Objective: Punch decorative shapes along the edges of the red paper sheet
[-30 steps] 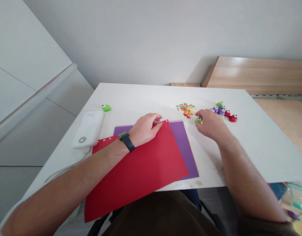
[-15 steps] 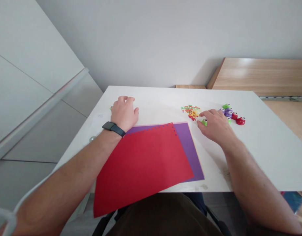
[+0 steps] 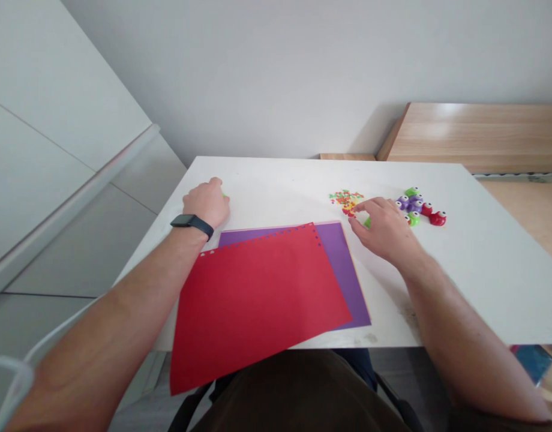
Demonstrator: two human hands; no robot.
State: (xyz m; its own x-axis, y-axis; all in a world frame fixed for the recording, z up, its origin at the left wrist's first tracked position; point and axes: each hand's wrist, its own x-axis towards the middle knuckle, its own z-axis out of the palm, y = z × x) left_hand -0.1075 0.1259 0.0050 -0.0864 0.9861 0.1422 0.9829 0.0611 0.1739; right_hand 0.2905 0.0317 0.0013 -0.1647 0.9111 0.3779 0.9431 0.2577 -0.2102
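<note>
My left hand, with a black watch on its wrist, lies at the far left of the white table. Its fingers curl over a small green punch, of which only a sliver shows. My right hand rests right of the papers, fingers closed round another small green punch. A red sheet with a row of punched holes along its top edge lies on a purple sheet. A small heap of coloured paper bits sits just beyond my right hand.
A cluster of purple, green and red punches with googly eyes stands right of the paper bits. A wooden bench runs along the wall at the back right. The red sheet overhangs the table's near edge. A white cable trails at the lower left.
My left hand let go of the red sheet's top edge and moved to the far left, closing over the green punch there. My right hand stayed near the paper bits.
</note>
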